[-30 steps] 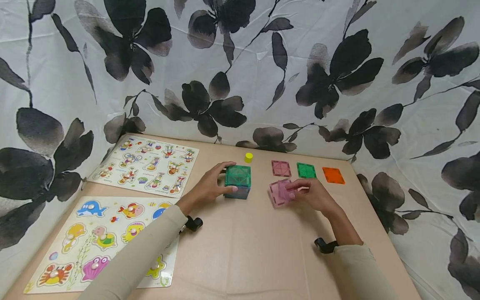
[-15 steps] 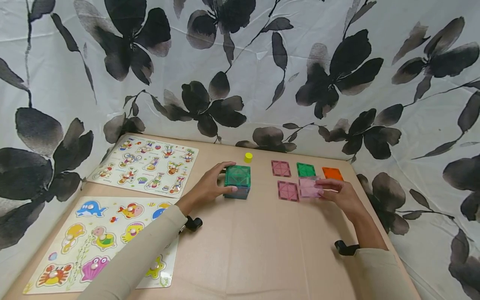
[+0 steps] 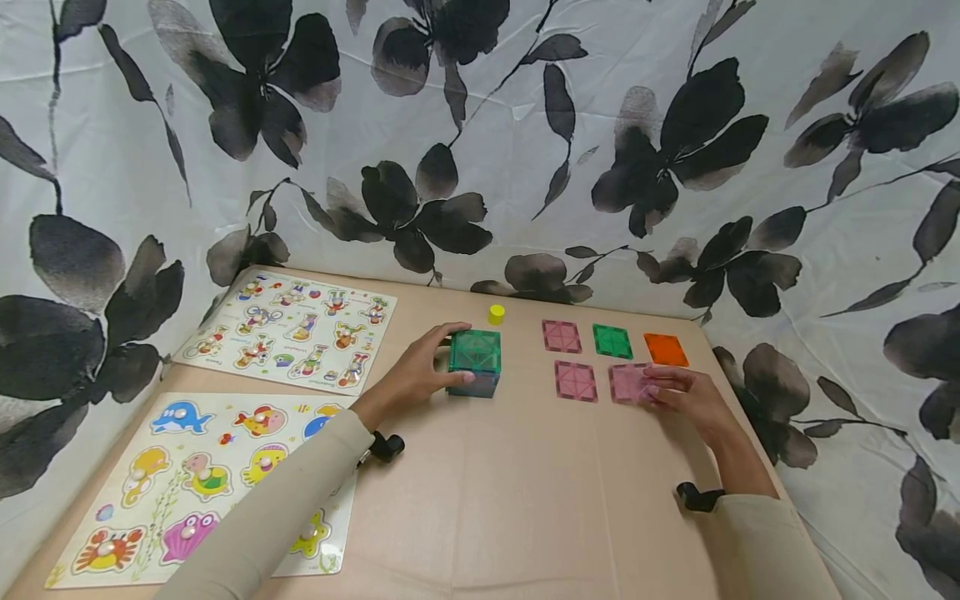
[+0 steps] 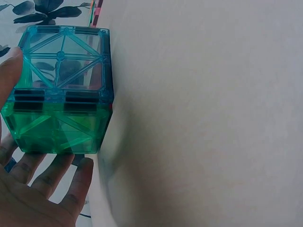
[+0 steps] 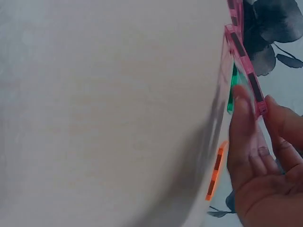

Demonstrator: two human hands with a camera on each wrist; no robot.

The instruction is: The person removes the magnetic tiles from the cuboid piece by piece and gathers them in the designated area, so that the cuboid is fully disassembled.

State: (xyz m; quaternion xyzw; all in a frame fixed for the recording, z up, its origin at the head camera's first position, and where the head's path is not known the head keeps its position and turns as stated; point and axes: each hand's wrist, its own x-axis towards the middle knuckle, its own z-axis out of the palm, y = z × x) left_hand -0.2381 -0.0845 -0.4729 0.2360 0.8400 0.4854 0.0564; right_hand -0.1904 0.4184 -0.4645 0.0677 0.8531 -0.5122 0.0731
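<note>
Grip: thumb and fingers of the right hand (image 3: 686, 402) pinch a pink tile (image 3: 624, 383) by its right side.
Pink tile: square, so no long axis; reaches leftward from the fingertips, tilted, pinched side raised off the desk (image 3: 510, 483); whether its far edge touches cannot be told.
Pivot: that slant against the desk probably matters most for any move.
Nearer hand: the right; well apart, the left hand (image 3: 411, 372) holds a green-and-blue cube (image 3: 476, 358) between thumb and fingers.
Neighbors: second pink tile (image 3: 576, 381) just left across a narrow gap; green tile (image 3: 612, 341) just behind; orange tile (image 3: 665, 349) beyond the fingers.
Desk edges: back edge past the tiles, right edge near the right sleeve (image 3: 765, 542).
Room: widest stretch of desk between the sleeves, toward the person.
</note>
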